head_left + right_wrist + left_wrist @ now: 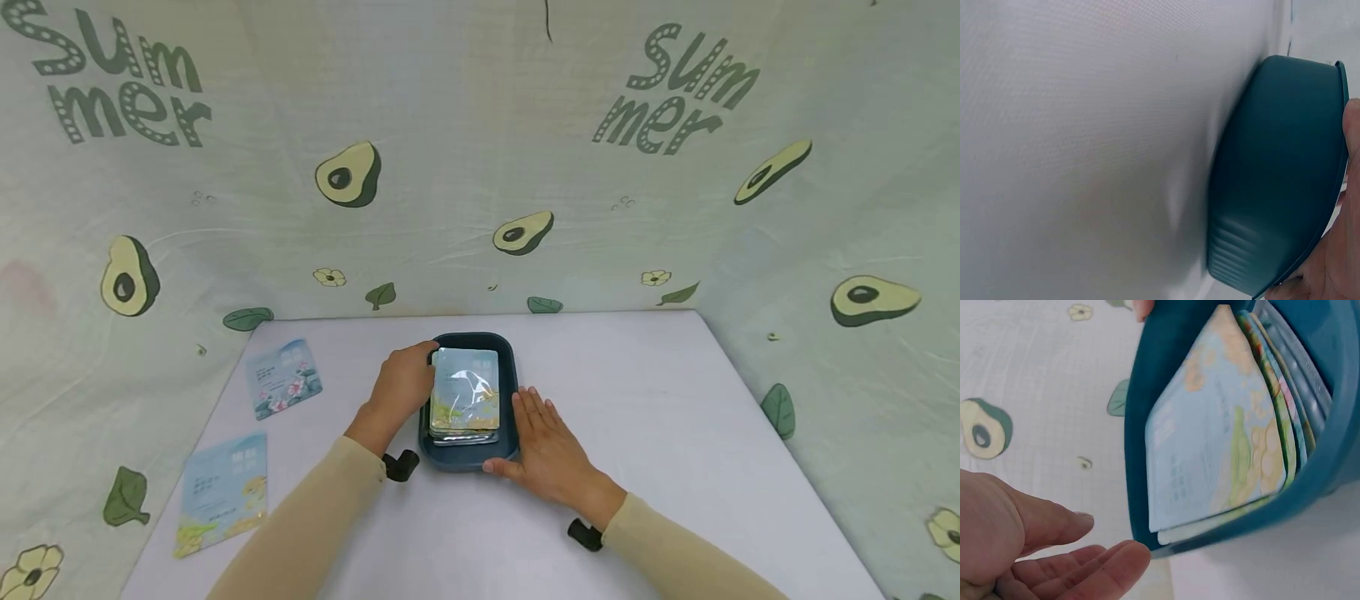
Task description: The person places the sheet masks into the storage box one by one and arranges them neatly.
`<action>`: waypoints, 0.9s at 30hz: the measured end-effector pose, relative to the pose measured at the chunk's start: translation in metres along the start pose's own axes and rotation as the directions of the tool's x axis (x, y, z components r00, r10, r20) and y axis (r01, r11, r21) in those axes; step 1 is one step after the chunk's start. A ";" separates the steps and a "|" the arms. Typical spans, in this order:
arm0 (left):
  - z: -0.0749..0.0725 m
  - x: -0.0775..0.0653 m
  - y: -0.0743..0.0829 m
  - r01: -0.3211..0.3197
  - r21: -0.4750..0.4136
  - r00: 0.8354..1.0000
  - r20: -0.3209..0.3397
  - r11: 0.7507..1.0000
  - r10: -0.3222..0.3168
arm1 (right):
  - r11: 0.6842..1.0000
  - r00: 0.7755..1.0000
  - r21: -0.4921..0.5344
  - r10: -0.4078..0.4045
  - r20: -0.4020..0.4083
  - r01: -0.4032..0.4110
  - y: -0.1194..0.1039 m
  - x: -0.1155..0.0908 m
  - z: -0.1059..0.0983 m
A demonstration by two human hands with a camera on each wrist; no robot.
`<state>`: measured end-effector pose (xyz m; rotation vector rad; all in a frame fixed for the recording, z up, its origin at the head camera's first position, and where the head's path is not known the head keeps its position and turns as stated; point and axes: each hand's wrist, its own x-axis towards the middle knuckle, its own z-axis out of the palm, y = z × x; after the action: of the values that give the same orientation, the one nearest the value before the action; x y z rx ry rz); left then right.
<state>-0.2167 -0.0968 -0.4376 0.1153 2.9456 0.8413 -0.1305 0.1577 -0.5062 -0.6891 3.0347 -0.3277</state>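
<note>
A dark teal plastic tray (pixel 465 457) stands on the white table. In it lies a stack of flat printed packets (pixel 467 387), the top one glossy pale blue with a yellow-green floral print. My left hand (pixel 405 383) is at the tray's far left side; in the left wrist view its fingers lie loosely beside a tray corner, with thumb and fingers apart. My right hand (pixel 549 450) lies along the right side, fingers straight against the rim and thumb at the near right corner. The right wrist view shows the tray's outer wall (pixel 1279 169) beside that hand.
Two loose packets lie at the table's left: a blue one with pink flowers (pixel 284 379) farther back, and a larger blue and yellow one (pixel 222 493) nearer. A fabric backdrop (pixel 450 100) with avocado prints rises behind the white tabletop (pixel 637 375).
</note>
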 end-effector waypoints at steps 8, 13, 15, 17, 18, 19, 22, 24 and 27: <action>0.000 -0.010 -0.031 -0.014 0.044 0.994 -0.109 0.999 0.018 | 1.000 1.000 0.000 0.000 -0.012 0.000 0.002 -0.001 0.000; -0.007 -0.017 -0.082 0.006 0.117 0.990 -0.142 0.993 0.011 | 1.000 1.000 0.001 -0.009 -0.020 0.009 0.001 -0.002 0.001; -0.013 -0.020 -0.106 0.025 0.146 0.992 -0.123 0.989 -0.007 | 1.000 1.000 0.000 -0.008 -0.023 0.008 0.000 -0.002 0.001; -0.019 -0.022 -0.130 0.045 0.172 0.994 -0.103 0.984 -0.028 | 1.000 1.000 -0.002 -0.006 -0.022 0.006 0.001 -0.003 0.001; -0.023 -0.023 -0.141 0.059 0.177 0.995 -0.090 0.982 -0.043 | 1.000 1.000 -0.001 -0.005 -0.023 0.005 0.001 -0.003 0.001; -0.027 -0.024 -0.151 0.072 0.184 0.995 -0.079 0.980 -0.058 | 1.000 1.000 0.000 -0.004 -0.023 0.004 0.001 -0.003 0.001; -0.035 -0.026 -0.179 0.108 0.200 0.994 -0.054 0.974 -0.100 | 1.000 1.000 0.003 -0.006 -0.023 0.006 0.001 -0.003 0.002; -0.039 -0.027 -0.192 0.140 0.190 0.990 -0.026 0.972 -0.138 | 1.000 1.000 0.006 -0.008 -0.022 0.008 0.001 -0.002 0.002; -0.042 -0.027 -0.206 0.182 0.184 0.982 0.021 0.966 -0.189 | 1.000 1.000 0.007 -0.010 -0.022 0.010 0.001 -0.002 0.002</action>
<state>-0.2048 -0.2953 -0.5099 -0.1311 2.9330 0.5401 -0.1290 0.1591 -0.5088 -0.7052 3.0503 -0.3482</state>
